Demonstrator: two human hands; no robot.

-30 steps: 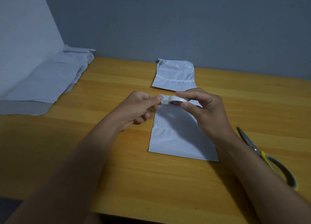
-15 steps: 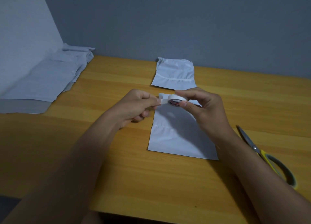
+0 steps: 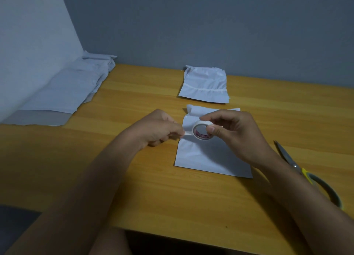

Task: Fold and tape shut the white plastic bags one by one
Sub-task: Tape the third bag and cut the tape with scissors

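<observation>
Both hands hover just above the near white bag (image 3: 212, 159), which lies flat on the counter (image 3: 143, 187) directly under them, its long axis running near to far and its crumpled, folded top at the far end. The right hand (image 3: 235, 136) pinches the tape roll (image 3: 202, 130) between thumb and forefinger, with the roll's open core turned toward the camera. The left hand (image 3: 159, 130) pinches the loose tape end (image 3: 187, 133) at the roll's left side, so only a short tab shows between the two hands. The coming pull looks to run left to right, across the bag's width, and the strip would then go down over the fold right below the roll; both hands are about equally near it.

The bag is thin, matte white plastic, wrinkled near the fold and smoother at the near edge. A second bag (image 3: 205, 86) lies farther back with a tape strip already across it. More white bags (image 3: 63, 89) are stacked at the far left, and scissors (image 3: 298, 170) lie to the right.
</observation>
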